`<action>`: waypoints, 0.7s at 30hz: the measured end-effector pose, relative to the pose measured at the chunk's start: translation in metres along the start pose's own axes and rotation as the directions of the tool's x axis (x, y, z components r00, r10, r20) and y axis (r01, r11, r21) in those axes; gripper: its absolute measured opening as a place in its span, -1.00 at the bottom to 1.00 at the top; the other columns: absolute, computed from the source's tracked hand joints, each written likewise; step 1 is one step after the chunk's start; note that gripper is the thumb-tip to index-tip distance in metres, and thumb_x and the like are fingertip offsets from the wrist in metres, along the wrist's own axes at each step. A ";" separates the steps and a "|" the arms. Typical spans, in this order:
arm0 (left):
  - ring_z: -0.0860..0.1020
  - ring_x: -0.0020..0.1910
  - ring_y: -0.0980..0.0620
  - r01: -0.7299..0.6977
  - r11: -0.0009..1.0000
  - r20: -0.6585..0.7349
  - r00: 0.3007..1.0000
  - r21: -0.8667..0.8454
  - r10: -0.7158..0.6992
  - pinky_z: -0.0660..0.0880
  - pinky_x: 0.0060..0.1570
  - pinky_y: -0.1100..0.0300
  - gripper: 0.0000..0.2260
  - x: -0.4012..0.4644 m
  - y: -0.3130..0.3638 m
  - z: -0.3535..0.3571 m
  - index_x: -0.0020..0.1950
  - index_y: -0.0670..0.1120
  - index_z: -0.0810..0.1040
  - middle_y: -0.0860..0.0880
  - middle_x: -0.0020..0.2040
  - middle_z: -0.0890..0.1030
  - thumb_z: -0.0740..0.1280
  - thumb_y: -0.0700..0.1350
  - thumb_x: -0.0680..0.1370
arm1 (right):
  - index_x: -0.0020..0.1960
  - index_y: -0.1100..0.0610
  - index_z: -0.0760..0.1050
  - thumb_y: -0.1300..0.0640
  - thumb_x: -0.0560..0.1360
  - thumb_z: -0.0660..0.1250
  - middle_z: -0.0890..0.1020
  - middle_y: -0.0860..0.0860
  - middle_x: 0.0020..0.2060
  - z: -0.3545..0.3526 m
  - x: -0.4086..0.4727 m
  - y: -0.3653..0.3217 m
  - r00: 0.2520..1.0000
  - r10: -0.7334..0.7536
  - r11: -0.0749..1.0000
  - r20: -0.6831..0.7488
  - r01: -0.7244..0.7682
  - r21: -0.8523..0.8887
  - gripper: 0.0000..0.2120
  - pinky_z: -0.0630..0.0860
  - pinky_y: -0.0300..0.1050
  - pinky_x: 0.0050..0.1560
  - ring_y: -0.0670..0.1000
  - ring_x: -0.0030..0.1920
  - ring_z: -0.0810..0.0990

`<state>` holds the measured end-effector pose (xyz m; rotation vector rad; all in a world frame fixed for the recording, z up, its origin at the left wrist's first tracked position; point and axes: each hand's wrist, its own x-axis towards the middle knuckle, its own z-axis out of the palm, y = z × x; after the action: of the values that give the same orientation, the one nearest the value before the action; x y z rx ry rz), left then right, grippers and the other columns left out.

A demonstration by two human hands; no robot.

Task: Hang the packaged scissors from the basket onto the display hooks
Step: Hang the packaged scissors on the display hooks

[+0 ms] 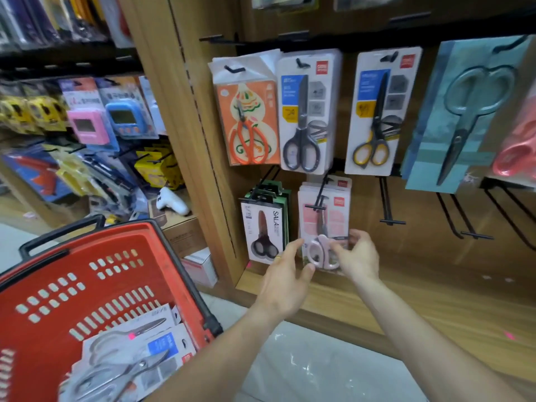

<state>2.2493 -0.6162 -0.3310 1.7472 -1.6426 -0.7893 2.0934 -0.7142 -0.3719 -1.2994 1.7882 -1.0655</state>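
A pink-handled scissors pack hangs on a lower black display hook, in front of more packs of the same kind. My right hand pinches its lower right edge, thumb on the front. Spread open at the pack's lower left corner is my left hand, index finger and thumb just at the edge. The red basket sits at lower left with several packaged scissors lying in it.
Black SALA scissors hang left of the pink pack. Bare hooks jut out to the right. Above hang orange, grey, yellow-handled and teal scissors packs. Timers and stationery fill the left shelves.
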 end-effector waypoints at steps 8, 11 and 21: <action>0.50 0.34 -0.16 -0.139 0.809 0.065 0.990 0.572 0.124 0.47 0.29 -0.09 -0.52 -0.095 -0.042 -0.132 0.60 0.07 0.30 -0.06 0.39 0.53 0.23 0.12 0.69 | 0.13 0.02 0.57 0.18 0.49 0.55 0.67 -0.05 0.06 -0.001 -0.151 -0.069 0.894 -0.333 0.941 0.299 0.293 0.172 -0.72 0.58 -0.14 0.08 -0.09 0.00 0.65; 0.45 0.44 -0.15 -0.009 0.777 0.028 1.000 0.630 -0.011 0.33 0.40 0.05 -0.51 -0.123 -0.088 -0.182 0.63 0.04 0.28 -0.08 0.49 0.47 0.25 0.10 0.71 | 0.07 0.01 0.59 0.20 0.49 0.54 0.68 -0.11 -0.05 0.028 -0.195 -0.100 0.752 -0.378 0.926 0.540 0.306 0.223 -0.78 0.57 -0.21 0.00 -0.15 -0.08 0.66; 0.42 0.47 -0.24 0.233 0.661 0.065 0.917 0.713 -0.394 0.43 0.39 -0.08 -0.45 -0.143 -0.230 -0.243 0.65 0.01 0.24 -0.18 0.50 0.45 0.25 0.15 0.69 | 0.02 0.11 0.51 0.15 0.53 0.49 0.55 0.10 -0.17 0.211 -0.260 -0.113 0.518 0.218 0.948 0.827 0.087 -0.305 -0.83 0.54 -0.09 -0.20 0.14 -0.17 0.58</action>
<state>2.5752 -0.4546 -0.3504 2.6190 -1.9697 -0.5393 2.3952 -0.5309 -0.3487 -1.5389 1.1911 0.0316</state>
